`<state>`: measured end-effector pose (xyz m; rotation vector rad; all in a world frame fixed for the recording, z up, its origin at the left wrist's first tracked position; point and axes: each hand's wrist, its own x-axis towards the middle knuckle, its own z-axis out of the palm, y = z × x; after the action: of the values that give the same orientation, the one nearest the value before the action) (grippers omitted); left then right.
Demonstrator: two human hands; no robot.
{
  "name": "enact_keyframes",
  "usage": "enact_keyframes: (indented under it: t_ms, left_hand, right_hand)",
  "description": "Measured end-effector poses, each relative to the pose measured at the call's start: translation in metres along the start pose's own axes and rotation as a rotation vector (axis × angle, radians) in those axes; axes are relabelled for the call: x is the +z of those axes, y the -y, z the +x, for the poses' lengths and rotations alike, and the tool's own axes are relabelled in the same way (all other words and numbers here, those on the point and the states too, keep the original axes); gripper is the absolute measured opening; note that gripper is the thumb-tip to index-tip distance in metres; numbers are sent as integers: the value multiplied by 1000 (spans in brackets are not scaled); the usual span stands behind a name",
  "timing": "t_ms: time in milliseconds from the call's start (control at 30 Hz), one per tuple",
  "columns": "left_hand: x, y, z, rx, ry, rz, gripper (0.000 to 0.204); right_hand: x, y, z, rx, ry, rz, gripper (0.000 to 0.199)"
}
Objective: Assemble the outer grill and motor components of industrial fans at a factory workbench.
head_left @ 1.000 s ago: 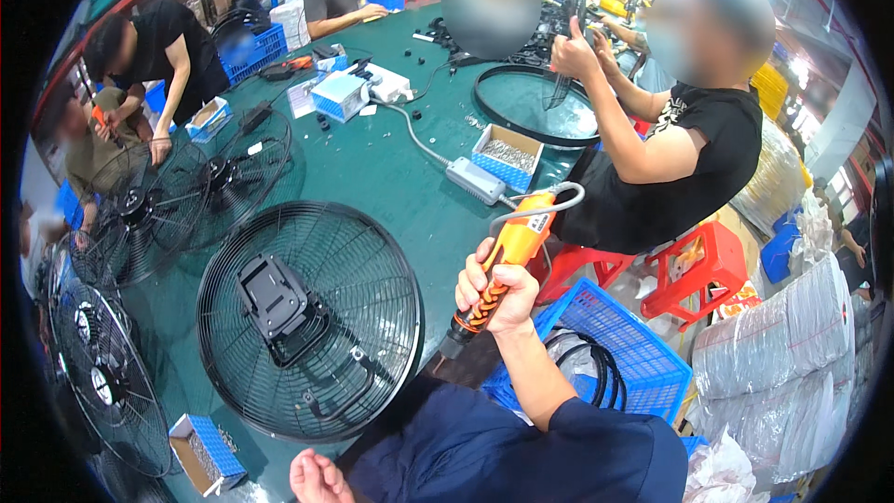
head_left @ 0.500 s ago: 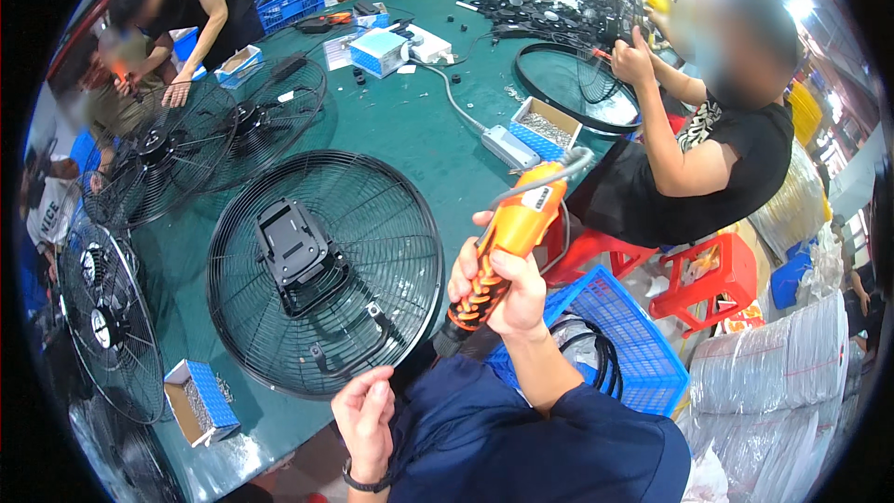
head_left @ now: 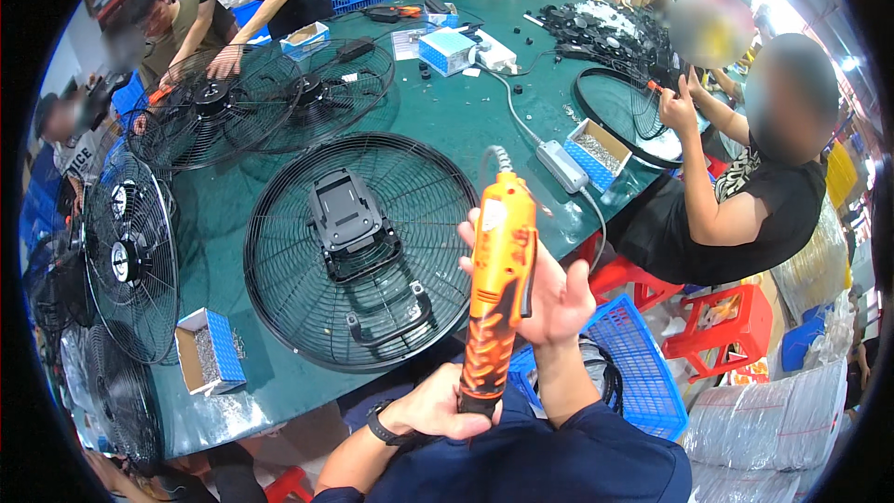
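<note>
An orange and black electric screwdriver (head_left: 500,270) stands nearly upright in front of me, its grey cord leaving the top. My left hand (head_left: 433,405) is wrapped round its dark lower end. Behind the tool, my right hand (head_left: 556,298) is open, palm up with fingers spread; part of it is hidden by the screwdriver. Just beyond lies a large round black fan grille (head_left: 270,233) on the table. On the grille sit a black rectangular mounting bracket (head_left: 349,210) and a curved black handle (head_left: 396,321).
A small box of screws (head_left: 209,354) stands left of the grille, another screw box (head_left: 596,154) beyond it to the right. A grey power adapter (head_left: 562,166) lies nearby. More fan grilles (head_left: 209,102) occupy the left side. A blue crate (head_left: 633,368) and red stool (head_left: 722,331) are right; co-workers surround the green table.
The screwdriver has turned upright. My left hand has come up and taken its lower end, while my right hand has let go and spread open. The view has shifted leftward.
</note>
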<state>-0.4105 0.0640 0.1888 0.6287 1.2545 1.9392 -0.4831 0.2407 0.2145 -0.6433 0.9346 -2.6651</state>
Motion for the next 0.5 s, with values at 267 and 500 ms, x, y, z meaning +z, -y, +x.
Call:
enact_keyframes:
  t_ms: [267,500]
  left_hand:
    - [5,15,5,106,236,-514,33]
    - [-7,25,-3,29,295,-807,40]
  right_hand:
    - [-14,-14,12,43,388,304,104]
    - [-11,-36,-17,-64,163,269,87]
